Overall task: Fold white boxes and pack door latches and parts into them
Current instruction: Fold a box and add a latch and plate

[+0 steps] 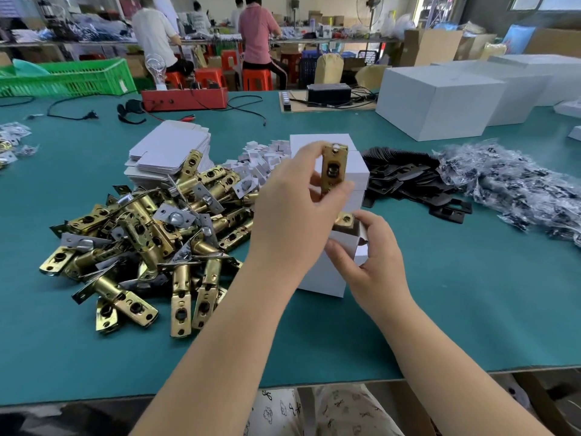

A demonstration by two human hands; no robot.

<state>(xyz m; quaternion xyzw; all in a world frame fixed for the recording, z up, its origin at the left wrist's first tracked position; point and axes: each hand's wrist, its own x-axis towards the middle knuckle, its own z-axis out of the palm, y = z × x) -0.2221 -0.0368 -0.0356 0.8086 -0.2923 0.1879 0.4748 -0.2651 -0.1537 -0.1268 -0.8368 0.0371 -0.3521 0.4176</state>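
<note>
the left hand [292, 196] pinches a brass door latch [333, 168] upright between thumb and curled fingers, above a small white box [339, 247]; the right hand [367, 256] grips that box's open top, fingers curled round its flap, another latch end [345, 219] showing inside; the box stands on the green surface [456, 294], just beside a pile of latches [147, 240]; flat box blanks [169, 149] lie behind the pile; black plates [408, 180] lie to the right.

Shiny brass-coloured metal latches [135, 247] are gleaming on the matt green table [471, 294], beside smooth white cardboard boxes [327, 272] and glossy plastic bags [515, 184].
</note>
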